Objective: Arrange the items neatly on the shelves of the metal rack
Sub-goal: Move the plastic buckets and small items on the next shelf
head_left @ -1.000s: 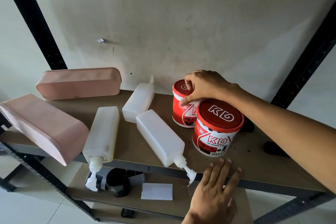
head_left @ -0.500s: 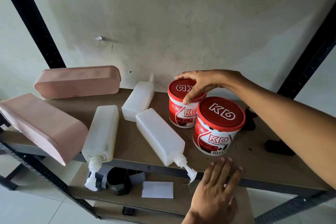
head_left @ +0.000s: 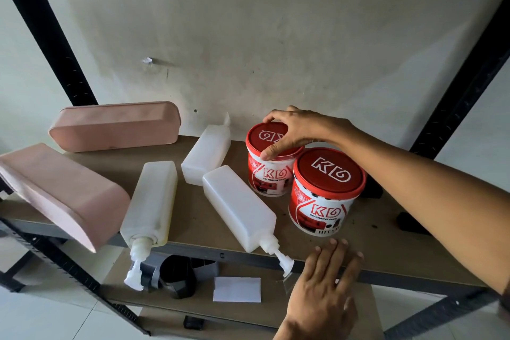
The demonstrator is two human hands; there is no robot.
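Two red-and-white paint tubs with red lids stand upright and touching on the brown shelf board (head_left: pixel 198 215) of the black metal rack. My right hand (head_left: pixel 295 132) reaches in from the right and grips the lid of the rear tub (head_left: pixel 269 174), thumb at its front rim and fingers over the back. The front tub (head_left: pixel 325 193) stands free. Flat on the shelf's front edge lies my left hand (head_left: pixel 328 276), fingers straight. Three white pump bottles lie on their sides to the left: one (head_left: pixel 151 201) and another (head_left: pixel 237 204) with pumps overhanging the front, the third (head_left: pixel 205 157) pointing to the wall.
A pink oblong container (head_left: pixel 116 127) leans at the back left by the wall. A second pink one (head_left: pixel 63 190) overhangs the shelf's left front edge. Small black pieces (head_left: pixel 408 223) lie under my right forearm. The lower shelf holds a black object (head_left: pixel 176 279) and a white card (head_left: pixel 236 289).
The rear tub went from tilted to upright, lid facing up. My right hand shifted from its side onto the lid and now spans it. My left hand barely moved.
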